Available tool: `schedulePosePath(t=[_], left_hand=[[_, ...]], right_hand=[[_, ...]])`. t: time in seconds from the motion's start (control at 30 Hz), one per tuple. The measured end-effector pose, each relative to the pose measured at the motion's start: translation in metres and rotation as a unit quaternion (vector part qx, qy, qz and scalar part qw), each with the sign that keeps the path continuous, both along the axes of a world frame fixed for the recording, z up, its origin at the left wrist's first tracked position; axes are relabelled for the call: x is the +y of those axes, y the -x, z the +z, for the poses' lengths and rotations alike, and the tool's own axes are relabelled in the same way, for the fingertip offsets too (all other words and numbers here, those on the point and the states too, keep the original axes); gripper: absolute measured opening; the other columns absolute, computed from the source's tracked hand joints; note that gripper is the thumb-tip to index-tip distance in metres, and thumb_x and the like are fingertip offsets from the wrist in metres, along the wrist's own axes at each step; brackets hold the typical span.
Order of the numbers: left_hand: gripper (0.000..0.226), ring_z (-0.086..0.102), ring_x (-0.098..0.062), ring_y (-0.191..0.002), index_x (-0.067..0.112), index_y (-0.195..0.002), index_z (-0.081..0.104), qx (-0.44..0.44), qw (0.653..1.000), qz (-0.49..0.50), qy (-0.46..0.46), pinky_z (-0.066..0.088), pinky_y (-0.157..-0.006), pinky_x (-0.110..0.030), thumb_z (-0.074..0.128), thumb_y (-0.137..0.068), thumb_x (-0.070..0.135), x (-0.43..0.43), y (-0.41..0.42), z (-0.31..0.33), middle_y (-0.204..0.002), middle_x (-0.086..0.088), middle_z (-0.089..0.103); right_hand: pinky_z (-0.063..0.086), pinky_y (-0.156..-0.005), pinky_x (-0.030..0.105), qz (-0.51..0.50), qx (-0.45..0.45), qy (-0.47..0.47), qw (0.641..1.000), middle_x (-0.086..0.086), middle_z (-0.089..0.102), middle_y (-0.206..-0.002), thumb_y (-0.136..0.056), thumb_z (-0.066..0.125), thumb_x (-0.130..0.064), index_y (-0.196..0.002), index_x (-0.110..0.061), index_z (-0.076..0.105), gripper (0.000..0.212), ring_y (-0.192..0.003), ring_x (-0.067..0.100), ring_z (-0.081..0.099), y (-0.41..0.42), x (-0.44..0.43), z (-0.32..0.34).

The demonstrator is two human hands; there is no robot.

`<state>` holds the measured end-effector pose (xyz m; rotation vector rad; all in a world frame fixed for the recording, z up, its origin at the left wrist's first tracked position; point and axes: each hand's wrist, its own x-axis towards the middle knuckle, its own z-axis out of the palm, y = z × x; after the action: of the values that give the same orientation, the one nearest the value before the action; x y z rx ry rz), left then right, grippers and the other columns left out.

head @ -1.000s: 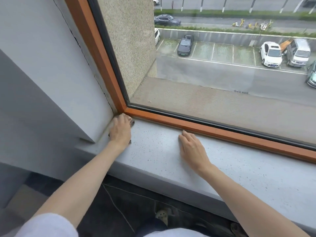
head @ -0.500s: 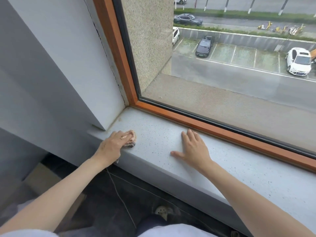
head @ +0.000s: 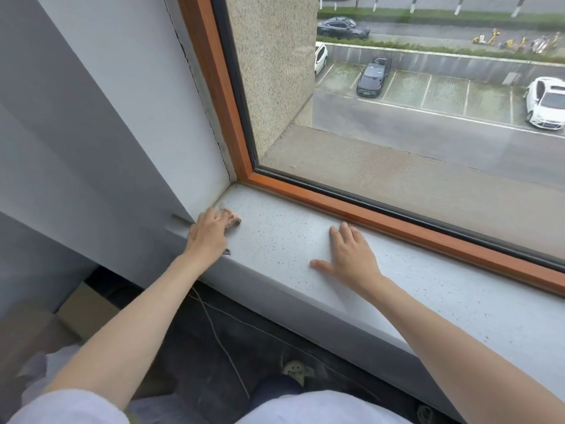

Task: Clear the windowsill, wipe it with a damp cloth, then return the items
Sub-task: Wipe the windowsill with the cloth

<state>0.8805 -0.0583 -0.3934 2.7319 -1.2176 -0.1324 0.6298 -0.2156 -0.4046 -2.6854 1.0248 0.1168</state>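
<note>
Head view: my left hand (head: 208,237) has the cloth (head: 234,221) bunched under curled fingers, pressing it onto the windowsill (head: 290,234) right beside the side wall (head: 137,148), window corner at one o'clock from it. My right hand (head: 351,258) lies flat, fingers spread, palm down, at three o'clock of the cloth, near the orange window frame (head: 382,220)

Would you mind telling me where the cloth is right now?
In the head view the cloth is under the left hand at the left end of the windowsill, beside the wall; the right hand lies flat to its right.
</note>
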Motion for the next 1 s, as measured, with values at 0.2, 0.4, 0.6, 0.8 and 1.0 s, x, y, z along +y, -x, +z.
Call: schedulePosePath(t=[0.2, 0.4, 0.6, 0.8, 1.0], left_hand=[[0.045, 0.042, -0.016, -0.096, 0.007, -0.130, 0.046, 0.010, 0.981, -0.189, 0.036, 0.041, -0.076, -0.024, 0.035, -0.087, 0.003, -0.030, 0.116, -0.003, -0.116, -0.006, 0.045], [0.061, 0.039, -0.026, -0.109, 0.013, -0.142, 0.033, -0.062, 0.989, -0.123, -0.048, 0.040, -0.087, -0.036, 0.048, -0.085, 0.000, -0.043, 0.044, 0.007, -0.127, -0.014, 0.037], [0.048, 0.040, -0.031, -0.108, 0.010, -0.133, 0.040, 0.037, 0.997, -0.040, 0.057, 0.040, -0.079, -0.036, 0.039, -0.087, -0.002, -0.095, 0.144, 0.002, -0.125, -0.014, 0.036], [0.065, 0.040, -0.027, -0.109, 0.015, -0.143, 0.036, -0.054, 0.960, -0.275, 0.004, 0.040, -0.088, -0.035, 0.054, -0.083, -0.002, -0.099, 0.172, 0.013, -0.123, -0.011, 0.042], [0.038, 0.039, -0.036, -0.110, 0.003, -0.129, 0.044, -0.019, 0.994, 0.097, 0.051, 0.039, -0.086, -0.043, 0.047, -0.091, 0.005, -0.090, 0.111, 0.012, -0.126, -0.020, 0.038]], right_hand=[[0.015, -0.118, 0.037, -0.003, -0.023, 0.003, 1.000, 0.018, 0.013, -0.157, -0.095, 0.042, -0.051, -0.148, -0.007, 0.022, 0.072, -0.144, 0.031, 0.016, 0.017, 0.011, 0.004], [0.017, -0.117, 0.036, -0.030, -0.048, 0.005, 0.998, 0.017, 0.018, -0.156, -0.099, 0.040, -0.043, -0.144, -0.005, 0.030, 0.060, -0.144, 0.030, 0.018, 0.051, 0.015, 0.013], [0.052, -0.071, 0.036, -0.106, -0.139, 0.086, 0.981, 0.012, 0.063, -0.092, -0.089, 0.056, -0.002, -0.085, 0.000, 0.063, 0.008, -0.088, 0.032, 0.061, 0.103, 0.009, 0.015], [0.045, -0.046, 0.035, -0.186, -0.163, 0.115, 0.962, 0.012, 0.055, -0.070, -0.054, 0.054, 0.034, -0.070, 0.003, 0.060, 0.036, -0.065, 0.030, 0.052, 0.149, -0.014, 0.024], [0.032, -0.042, 0.027, -0.226, -0.164, 0.070, 0.958, 0.010, 0.045, -0.060, -0.082, 0.069, 0.002, -0.064, -0.005, 0.046, 0.030, -0.045, 0.028, 0.040, 0.198, -0.017, 0.018]])
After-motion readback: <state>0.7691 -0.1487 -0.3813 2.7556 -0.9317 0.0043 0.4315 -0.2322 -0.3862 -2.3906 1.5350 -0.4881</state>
